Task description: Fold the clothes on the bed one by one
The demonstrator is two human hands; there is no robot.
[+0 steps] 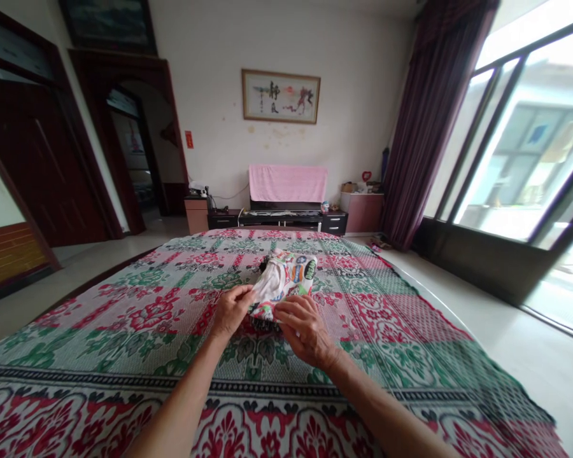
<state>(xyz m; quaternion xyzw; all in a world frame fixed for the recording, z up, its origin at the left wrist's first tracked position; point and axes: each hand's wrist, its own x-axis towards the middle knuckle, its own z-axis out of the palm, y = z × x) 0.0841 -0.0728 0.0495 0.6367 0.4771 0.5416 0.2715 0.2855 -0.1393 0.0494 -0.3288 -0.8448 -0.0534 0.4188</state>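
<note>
A folded white garment (293,270) with colourful printed patches and lettering lies on the patterned cover in front of me. My left hand (233,308) pinches a plain white part of it at the left side, between thumb and fingers. Over its near right edge, the fingers of my right hand (305,324) are bent and pressed on the printed fabric. The right thumb is mostly hidden. Something dark shows beneath the garment at its near and left edges; I cannot make out what it is.
A red, green and white floral cover (153,312) spreads over the wide surface under my hands. Beyond stands a low black cabinet (334,222), with a pink cloth (289,182) draped over a screen. Purple curtains (423,121) hang beside large windows on the right.
</note>
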